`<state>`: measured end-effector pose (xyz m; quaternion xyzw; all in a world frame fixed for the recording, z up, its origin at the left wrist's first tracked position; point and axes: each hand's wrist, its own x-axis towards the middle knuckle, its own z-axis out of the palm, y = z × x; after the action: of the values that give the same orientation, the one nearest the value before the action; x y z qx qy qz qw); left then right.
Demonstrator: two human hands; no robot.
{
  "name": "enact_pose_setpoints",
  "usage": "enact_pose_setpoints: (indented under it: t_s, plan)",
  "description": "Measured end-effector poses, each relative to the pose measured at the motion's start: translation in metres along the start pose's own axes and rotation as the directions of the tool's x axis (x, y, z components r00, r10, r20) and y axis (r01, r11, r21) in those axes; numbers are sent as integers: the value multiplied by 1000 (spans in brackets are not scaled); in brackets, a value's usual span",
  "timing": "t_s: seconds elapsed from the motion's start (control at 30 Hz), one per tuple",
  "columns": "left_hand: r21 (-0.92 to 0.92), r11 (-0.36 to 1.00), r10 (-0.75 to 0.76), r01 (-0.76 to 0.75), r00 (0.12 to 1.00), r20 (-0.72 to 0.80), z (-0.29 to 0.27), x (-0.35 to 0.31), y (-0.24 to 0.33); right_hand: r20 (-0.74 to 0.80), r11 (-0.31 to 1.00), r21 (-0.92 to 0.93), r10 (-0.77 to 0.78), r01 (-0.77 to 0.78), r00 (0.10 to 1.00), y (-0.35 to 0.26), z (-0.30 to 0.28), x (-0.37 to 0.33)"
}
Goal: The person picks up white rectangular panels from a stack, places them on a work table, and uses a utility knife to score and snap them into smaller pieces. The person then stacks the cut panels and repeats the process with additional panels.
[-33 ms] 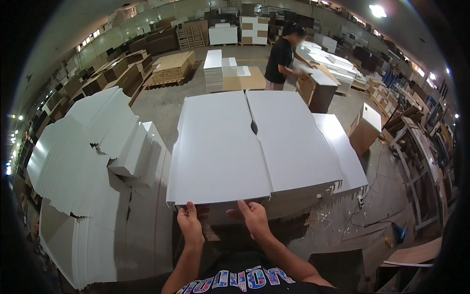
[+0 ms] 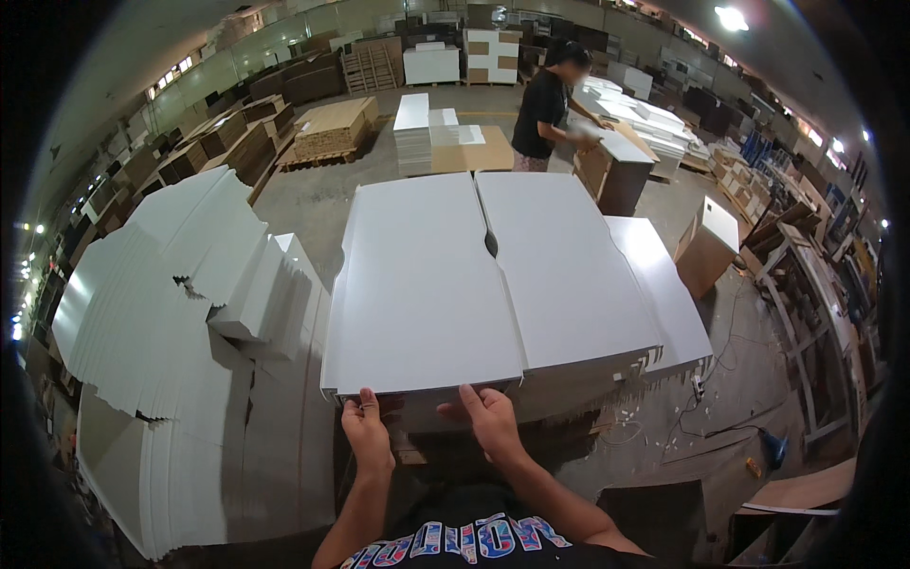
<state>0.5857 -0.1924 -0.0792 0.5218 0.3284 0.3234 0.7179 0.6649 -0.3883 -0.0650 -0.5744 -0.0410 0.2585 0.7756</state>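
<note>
Dim on my feed; ceiling lamp (image 2: pixel 731 19) upper right blows out. I get glare on the right-hand white panel (image 2: pixel 662 296) and left stack (image 2: pixel 161 275). Shadow under the middle white stack (image 2: pixel 427 284). Co-worker's hand (image 2: pixel 583 139) blurred. Fisheye bends edges, rim black.

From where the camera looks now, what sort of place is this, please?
Likely a furniture-panel workshop or warehouse: white panels lie stacked in front, tan boards are piled on a pallet, and a co-worker stands farther back.
</note>
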Motion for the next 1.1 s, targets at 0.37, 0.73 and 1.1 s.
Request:
enact_pose_setpoints:
  t_s: [0.37,0.73,1.1]
  plan:
    - [7,999,36,-36,998,42,7,-8,10,55,999,-23,-47,48,997,4,-2,4]
    - [-97,995,-26,35,996,86,1,-6,13,12,999,23,-43,43,999,12,2,3]
    - [-128,991,-16,29,994,104,-9,9,8,177,963,-270,41,9,983,-33,-3,-20]
